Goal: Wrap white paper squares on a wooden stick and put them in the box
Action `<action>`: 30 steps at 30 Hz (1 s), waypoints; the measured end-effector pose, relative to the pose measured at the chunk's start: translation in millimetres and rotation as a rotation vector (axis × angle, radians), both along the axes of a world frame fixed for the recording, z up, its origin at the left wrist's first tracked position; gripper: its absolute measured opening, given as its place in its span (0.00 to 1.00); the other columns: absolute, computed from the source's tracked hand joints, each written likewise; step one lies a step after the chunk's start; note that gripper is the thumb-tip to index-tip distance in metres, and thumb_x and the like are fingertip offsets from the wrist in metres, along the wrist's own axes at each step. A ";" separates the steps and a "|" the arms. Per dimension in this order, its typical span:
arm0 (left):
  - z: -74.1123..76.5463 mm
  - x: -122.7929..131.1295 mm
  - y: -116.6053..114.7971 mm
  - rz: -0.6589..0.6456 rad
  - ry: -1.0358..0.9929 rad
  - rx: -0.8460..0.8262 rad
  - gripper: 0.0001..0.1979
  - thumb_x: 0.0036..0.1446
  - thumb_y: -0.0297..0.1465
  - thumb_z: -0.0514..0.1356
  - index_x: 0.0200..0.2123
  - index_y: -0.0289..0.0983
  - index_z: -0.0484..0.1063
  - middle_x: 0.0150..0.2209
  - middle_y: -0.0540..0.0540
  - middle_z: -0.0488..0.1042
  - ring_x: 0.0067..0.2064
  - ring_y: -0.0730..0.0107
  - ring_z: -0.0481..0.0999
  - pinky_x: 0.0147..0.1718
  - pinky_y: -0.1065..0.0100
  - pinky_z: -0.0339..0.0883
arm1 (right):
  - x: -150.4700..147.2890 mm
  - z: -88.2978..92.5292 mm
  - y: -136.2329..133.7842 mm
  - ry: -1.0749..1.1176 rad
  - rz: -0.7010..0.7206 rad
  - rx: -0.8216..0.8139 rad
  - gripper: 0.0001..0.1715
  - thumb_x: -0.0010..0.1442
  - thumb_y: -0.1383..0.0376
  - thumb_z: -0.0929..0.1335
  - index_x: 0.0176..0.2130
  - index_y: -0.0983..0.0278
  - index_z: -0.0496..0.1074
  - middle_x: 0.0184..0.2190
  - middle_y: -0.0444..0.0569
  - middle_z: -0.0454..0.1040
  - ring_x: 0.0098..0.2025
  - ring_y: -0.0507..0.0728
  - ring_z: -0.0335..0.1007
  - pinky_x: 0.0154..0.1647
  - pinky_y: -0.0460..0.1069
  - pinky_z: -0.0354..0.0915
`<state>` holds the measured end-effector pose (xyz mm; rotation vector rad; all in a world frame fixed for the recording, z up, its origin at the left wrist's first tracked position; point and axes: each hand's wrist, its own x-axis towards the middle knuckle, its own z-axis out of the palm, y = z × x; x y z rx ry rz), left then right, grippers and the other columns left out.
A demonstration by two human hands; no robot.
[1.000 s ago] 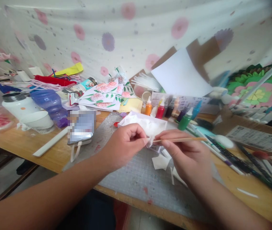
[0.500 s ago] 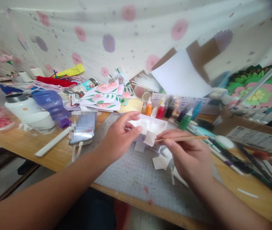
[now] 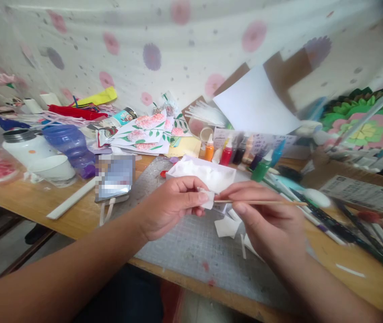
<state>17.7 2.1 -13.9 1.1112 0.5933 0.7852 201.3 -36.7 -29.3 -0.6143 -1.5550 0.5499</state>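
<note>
My left hand [image 3: 174, 204] pinches a small white paper piece [image 3: 209, 200] between thumb and fingers, above the grey cutting mat [image 3: 191, 255]. My right hand [image 3: 265, 215] is closed round a thin wooden stick [image 3: 261, 202]. The stick lies nearly level, and its left tip meets the paper piece. Just behind both hands stands a white box [image 3: 227, 172] with white material inside; its front is partly hidden by my fingers. Loose white paper pieces [image 3: 226, 227] lie on the mat beside my right hand.
Bottles of colour [image 3: 226, 154] stand behind the box. A phone [image 3: 117, 177] lies to the left, near a white cup [image 3: 55, 169]. Pens and brushes [image 3: 315, 211] lie at right beside a cardboard box [image 3: 363, 186]. The wooden table's front edge [image 3: 178, 285] is close to me.
My left hand has moved right and down and closed on the paper piece that was at the stick's tip. The right hand still holds the stick, now more level.
</note>
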 end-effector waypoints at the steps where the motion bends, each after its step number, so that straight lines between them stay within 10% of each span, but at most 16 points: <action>1: 0.0 -0.2 -0.2 -0.015 -0.015 0.001 0.04 0.51 0.27 0.65 0.27 0.33 0.73 0.25 0.52 0.70 0.27 0.77 0.68 0.32 0.70 0.62 | 0.0 0.1 -0.2 0.003 0.007 0.005 0.14 0.56 0.75 0.69 0.38 0.57 0.78 0.34 0.46 0.80 0.40 0.57 0.76 0.42 0.54 0.71; 30: -1.4 0.1 -3.2 -0.138 -0.097 -0.024 0.04 0.55 0.25 0.61 0.28 0.31 0.72 0.25 0.48 0.73 0.29 0.74 0.71 0.32 0.71 0.62 | -0.4 2.1 -3.9 -0.019 0.019 0.066 0.20 0.55 0.78 0.69 0.42 0.56 0.78 0.36 0.46 0.80 0.41 0.55 0.76 0.42 0.52 0.72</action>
